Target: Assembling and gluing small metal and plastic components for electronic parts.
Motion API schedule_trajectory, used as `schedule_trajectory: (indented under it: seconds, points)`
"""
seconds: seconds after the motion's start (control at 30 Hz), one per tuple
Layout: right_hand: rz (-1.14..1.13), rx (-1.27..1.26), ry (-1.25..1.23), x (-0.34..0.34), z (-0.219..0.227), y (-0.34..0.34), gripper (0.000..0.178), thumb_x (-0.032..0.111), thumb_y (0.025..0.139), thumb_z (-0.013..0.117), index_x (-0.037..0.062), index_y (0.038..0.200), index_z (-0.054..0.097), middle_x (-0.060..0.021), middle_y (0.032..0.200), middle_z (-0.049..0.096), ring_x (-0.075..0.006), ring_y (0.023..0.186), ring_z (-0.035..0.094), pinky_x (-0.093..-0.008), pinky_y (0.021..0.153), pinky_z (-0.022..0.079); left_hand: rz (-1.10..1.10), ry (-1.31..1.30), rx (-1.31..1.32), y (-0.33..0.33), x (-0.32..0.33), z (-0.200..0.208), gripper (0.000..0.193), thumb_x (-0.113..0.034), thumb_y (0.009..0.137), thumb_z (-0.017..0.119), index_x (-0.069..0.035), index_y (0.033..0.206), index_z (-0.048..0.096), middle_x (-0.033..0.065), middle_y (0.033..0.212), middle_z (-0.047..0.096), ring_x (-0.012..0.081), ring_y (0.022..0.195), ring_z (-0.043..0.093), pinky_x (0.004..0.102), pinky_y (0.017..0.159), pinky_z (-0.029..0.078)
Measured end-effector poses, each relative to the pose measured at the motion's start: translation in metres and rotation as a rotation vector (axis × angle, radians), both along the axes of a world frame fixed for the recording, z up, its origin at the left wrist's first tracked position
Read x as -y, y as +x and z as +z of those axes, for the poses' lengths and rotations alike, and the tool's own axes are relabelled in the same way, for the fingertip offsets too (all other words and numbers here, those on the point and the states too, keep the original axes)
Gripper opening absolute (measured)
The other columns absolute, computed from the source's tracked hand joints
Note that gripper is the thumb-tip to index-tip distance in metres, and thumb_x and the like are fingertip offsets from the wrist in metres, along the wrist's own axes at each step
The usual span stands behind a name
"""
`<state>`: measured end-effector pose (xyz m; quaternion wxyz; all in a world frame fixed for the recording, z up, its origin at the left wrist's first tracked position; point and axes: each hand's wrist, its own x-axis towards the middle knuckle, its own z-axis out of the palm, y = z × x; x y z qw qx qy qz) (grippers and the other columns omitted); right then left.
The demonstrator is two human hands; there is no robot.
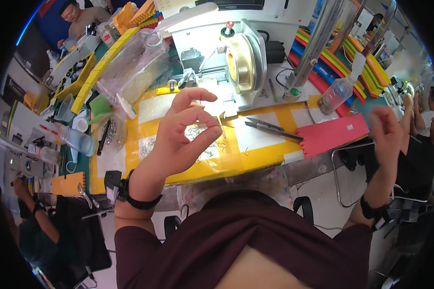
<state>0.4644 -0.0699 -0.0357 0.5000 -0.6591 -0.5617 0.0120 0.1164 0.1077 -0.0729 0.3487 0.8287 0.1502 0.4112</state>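
Note:
My left hand (183, 137) is raised over the yellow-taped bench (193, 176), thumb and forefinger brought together in a pinch. At their tips shows a small thin metal piece (222, 124). Beneath that hand, many tiny wire-like parts (210, 151) lie scattered on a white sheet. Off to the right, my right hand (385, 132) is held up beyond the end of a red notched board (332, 136); motion smears its fingers. Dark tweezers (270, 129) lie on the bench between my hands.
A bench machine with a gold spool (240, 65) stands at the back under a lamp. A clear bottle (337, 91) is near the red board. At left are a plastic bag of small parts (113, 132), a clear jar (77, 140) and an orange notched board (68, 184). Other people sit nearby.

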Motion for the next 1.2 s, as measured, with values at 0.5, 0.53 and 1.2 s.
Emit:
schedule_trajectory:
  seconds: [0.5,0.53,1.2]
  points:
    - [1.049,0.054,-0.069,-0.094,0.004,-0.118,0.009,0.007,0.076,0.059,0.0019,0.072,0.053,-0.0059,0.066,0.051,-0.0147,0.058,0.05,-0.0279,0.052,0.039,-0.164,-0.072,0.111,0.028,0.034,0.021,0.029,-0.008,0.071,0.067,-0.005,0.097,0.055,0.0103,0.112,0.05,0.0243,0.11,0.044,0.0355,0.09,0.036]
    - [1.06,-0.029,-0.106,-0.095,0.005,-0.116,0.009,0.007,0.078,0.059,0.0022,0.073,0.053,-0.0049,0.067,0.053,-0.0132,0.059,0.051,-0.0267,0.052,0.04,-0.231,-0.308,0.309,0.042,0.039,0.013,0.039,-0.008,0.072,0.067,-0.002,0.107,0.05,0.0106,0.112,0.051,0.0233,0.112,0.042,0.0354,0.091,0.035]
    - [0.407,-0.562,0.592,-0.205,0.286,0.041,0.016,0.01,0.083,0.052,0.0101,0.07,0.043,0.0014,0.056,0.042,-0.0055,0.039,0.028,-0.0206,0.035,0.022,-0.208,-0.837,0.272,0.001,0.018,-0.025,0.031,-0.003,0.084,0.051,-0.002,0.114,0.043,0.0016,0.073,0.052,0.0041,0.058,0.041,0.0179,0.051,0.032]
